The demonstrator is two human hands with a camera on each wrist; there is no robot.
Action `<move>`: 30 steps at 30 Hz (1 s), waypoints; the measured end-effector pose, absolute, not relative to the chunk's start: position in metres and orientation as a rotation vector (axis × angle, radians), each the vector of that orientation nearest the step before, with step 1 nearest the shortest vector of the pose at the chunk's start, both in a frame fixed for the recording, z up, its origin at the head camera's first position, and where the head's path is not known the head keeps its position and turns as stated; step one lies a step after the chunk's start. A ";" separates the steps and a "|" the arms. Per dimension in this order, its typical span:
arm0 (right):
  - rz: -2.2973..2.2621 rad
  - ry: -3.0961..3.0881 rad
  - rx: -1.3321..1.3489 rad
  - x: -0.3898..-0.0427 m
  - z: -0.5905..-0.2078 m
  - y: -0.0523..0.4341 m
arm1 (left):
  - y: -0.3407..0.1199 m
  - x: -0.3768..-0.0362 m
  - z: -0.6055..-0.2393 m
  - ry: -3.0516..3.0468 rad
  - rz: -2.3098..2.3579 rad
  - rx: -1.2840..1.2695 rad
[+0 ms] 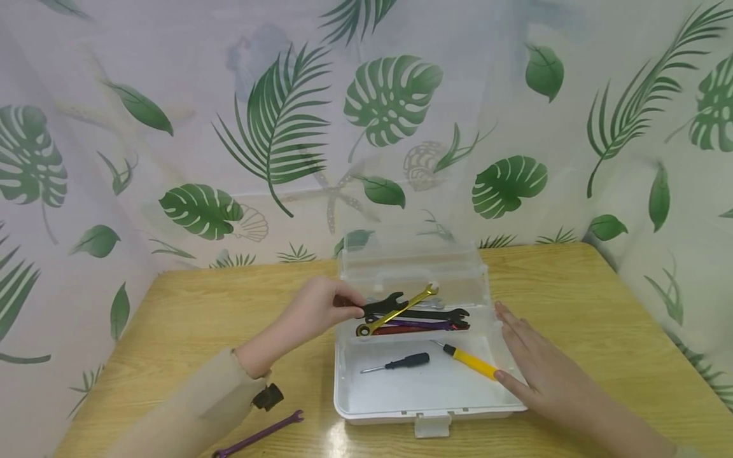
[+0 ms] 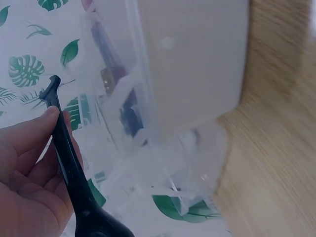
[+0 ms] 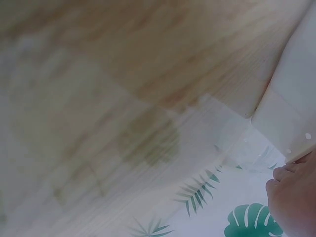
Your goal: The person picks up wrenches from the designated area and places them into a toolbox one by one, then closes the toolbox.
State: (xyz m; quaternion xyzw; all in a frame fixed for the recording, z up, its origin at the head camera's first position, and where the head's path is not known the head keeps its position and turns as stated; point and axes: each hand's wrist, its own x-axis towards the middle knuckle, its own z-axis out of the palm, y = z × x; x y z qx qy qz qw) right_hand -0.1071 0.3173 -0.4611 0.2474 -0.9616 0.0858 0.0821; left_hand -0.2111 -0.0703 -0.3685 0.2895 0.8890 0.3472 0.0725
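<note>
Fingers of the left hand (image 1: 317, 313) pinch a glossy black open-ended wrench (image 2: 74, 173) over the left edge of a white plastic toolbox (image 1: 372, 416); likely stiff, weighty, slick, best gripped mid-shaft. The right hand (image 1: 538, 369), fingers extended, rests against the toolbox's right side.

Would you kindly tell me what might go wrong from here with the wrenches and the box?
The gold wrench lies aslant across other wrenches in the box, so moving the black wrench in the left hand might dislodge it. The purple wrench on the table, near the left sleeve, could get brushed aside.
</note>
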 end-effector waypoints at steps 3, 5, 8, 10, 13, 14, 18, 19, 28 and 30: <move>0.259 -2.888 0.724 -0.106 -0.461 0.317 | -0.059 -0.213 -0.364 2.665 1.041 0.894; 0.267 -2.897 0.718 -0.106 -0.461 0.317 | -0.052 -0.215 -0.361 2.659 1.039 0.911; 0.277 -2.907 0.715 -0.106 -0.460 0.317 | -0.042 -0.218 -0.360 2.663 1.026 0.966; 0.288 -2.906 0.714 -0.106 -0.460 0.317 | -0.036 -0.221 -0.359 2.667 1.024 1.003; 0.291 -2.893 0.727 -0.107 -0.460 0.318 | -0.026 -0.223 -0.358 2.665 1.025 1.044; 0.291 -2.880 0.735 -0.107 -0.460 0.318 | -0.022 -0.223 -0.358 2.662 1.023 1.055; 0.284 -2.852 0.759 -0.107 -0.462 0.319 | -0.010 -0.224 -0.357 2.622 1.023 1.071; 0.283 -2.849 0.761 -0.107 -0.462 0.319 | -0.007 -0.224 -0.357 2.613 1.025 1.073; 0.270 -2.851 0.757 -0.108 -0.464 0.319 | 0.012 -0.227 -0.360 2.586 1.019 1.090; 0.267 -2.834 0.767 -0.108 -0.465 0.320 | 0.015 -0.229 -0.362 2.577 1.022 1.087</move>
